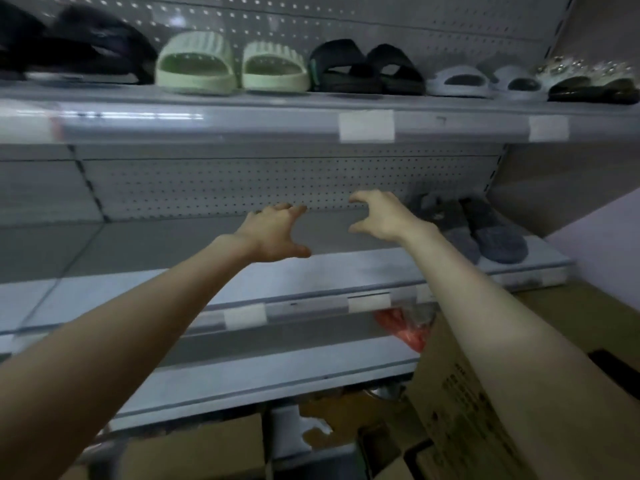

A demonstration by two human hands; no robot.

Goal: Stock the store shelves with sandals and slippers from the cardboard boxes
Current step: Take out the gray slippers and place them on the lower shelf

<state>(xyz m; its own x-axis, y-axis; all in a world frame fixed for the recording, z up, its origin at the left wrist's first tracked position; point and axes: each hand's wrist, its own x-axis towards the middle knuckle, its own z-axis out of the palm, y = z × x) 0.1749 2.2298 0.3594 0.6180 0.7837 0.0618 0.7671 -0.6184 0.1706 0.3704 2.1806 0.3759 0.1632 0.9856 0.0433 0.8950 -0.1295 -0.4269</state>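
Observation:
Both my arms reach over the middle shelf. My left hand hovers above it with fingers spread and holds nothing. My right hand is a little to the right, fingers loosely bent, also holding nothing. A pair of grey fuzzy slippers lies on the same shelf, just right of my right hand. The top shelf carries black sandals, pale green slides, black slides, light grey slides and a beaded pair.
A large cardboard box stands at the lower right under my right forearm. More cardboard boxes lie on the floor below the lowest shelf. A red plastic-wrapped item shows beneath the middle shelf. A wall closes the right side.

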